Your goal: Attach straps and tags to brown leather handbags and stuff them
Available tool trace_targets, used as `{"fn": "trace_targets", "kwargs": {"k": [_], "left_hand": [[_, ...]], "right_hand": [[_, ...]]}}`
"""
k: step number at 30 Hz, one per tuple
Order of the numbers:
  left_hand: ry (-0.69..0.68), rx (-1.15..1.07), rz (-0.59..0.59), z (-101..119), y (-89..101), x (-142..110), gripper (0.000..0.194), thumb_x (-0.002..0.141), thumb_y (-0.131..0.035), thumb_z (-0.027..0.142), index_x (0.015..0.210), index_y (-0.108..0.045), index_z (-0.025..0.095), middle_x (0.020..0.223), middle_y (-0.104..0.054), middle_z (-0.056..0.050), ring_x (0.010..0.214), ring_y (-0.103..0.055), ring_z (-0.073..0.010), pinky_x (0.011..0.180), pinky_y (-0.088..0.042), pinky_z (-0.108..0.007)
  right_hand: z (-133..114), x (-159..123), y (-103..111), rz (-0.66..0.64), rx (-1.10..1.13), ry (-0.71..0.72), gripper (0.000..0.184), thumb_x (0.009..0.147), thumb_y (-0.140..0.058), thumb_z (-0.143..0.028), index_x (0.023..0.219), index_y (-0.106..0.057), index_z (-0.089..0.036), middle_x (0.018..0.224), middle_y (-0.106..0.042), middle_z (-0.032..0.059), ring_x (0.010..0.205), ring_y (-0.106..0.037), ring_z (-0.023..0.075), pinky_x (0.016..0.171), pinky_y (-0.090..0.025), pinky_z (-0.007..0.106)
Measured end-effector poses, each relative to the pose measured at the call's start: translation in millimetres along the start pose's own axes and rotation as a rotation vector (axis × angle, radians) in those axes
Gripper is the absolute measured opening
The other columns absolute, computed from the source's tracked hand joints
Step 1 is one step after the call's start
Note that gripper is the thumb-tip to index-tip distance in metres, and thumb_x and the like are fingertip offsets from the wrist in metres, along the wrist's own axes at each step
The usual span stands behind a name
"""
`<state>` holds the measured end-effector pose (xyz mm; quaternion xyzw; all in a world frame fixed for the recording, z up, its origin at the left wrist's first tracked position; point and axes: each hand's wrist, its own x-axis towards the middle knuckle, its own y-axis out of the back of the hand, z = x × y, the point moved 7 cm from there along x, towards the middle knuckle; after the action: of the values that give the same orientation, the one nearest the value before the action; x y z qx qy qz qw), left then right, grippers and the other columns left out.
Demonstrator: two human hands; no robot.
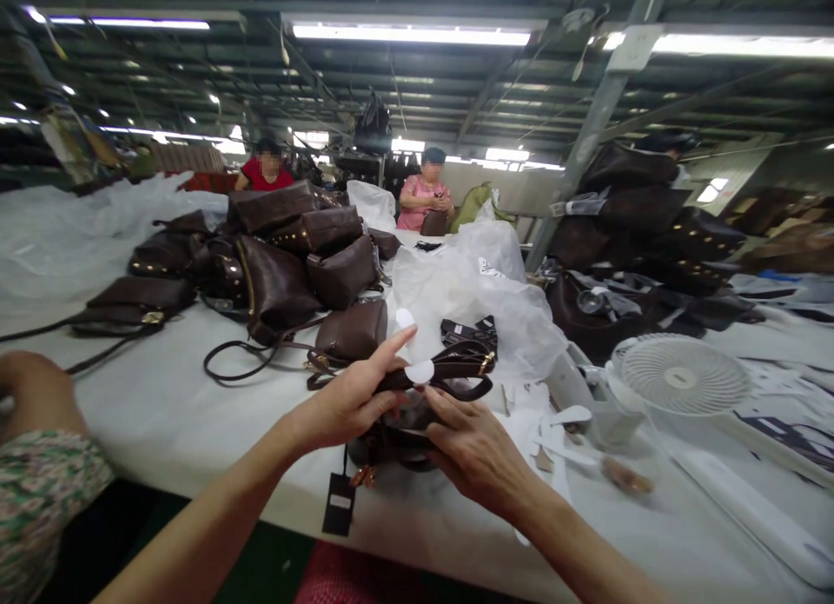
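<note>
My left hand (352,400) grips the dark brown strap (456,368) of a leather bag (397,439) at the table's front edge, index finger stretched out. A white oval sticker (419,372) sits on the strap by my fingertips. My right hand (473,448) rests on the bag below the strap, fingers curled on it. A black hang tag (340,504) dangles from the bag over the table edge.
A pile of brown bags (287,256) lies behind, clear plastic bags (469,300) to the right. A white fan (681,378) lies at right with more dark bags (651,230) beyond. Two people sit at the far side; another person's arm (32,430) is at left.
</note>
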<state>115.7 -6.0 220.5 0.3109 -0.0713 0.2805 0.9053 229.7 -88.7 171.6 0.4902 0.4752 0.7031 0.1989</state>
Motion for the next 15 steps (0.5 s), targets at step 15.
{"fn": "trace_targets", "kwargs": {"k": [15], "left_hand": [[0.043,0.397,0.085,-40.5,-2.2,17.9,0.059,0.089,-0.040,0.027,0.147,-0.027,0.025,0.125,-0.066,-0.008,0.113,-0.063,-0.0234,0.094,-0.050,-0.034]], "right_hand": [[-1.6,15.7,70.4,0.402,-0.206,-0.048,0.033,0.089,-0.054,-0.022,0.122,-0.055,-0.020,0.122,-0.062,0.0114,0.116,-0.054,0.0247,0.095,-0.046,0.039]]}}
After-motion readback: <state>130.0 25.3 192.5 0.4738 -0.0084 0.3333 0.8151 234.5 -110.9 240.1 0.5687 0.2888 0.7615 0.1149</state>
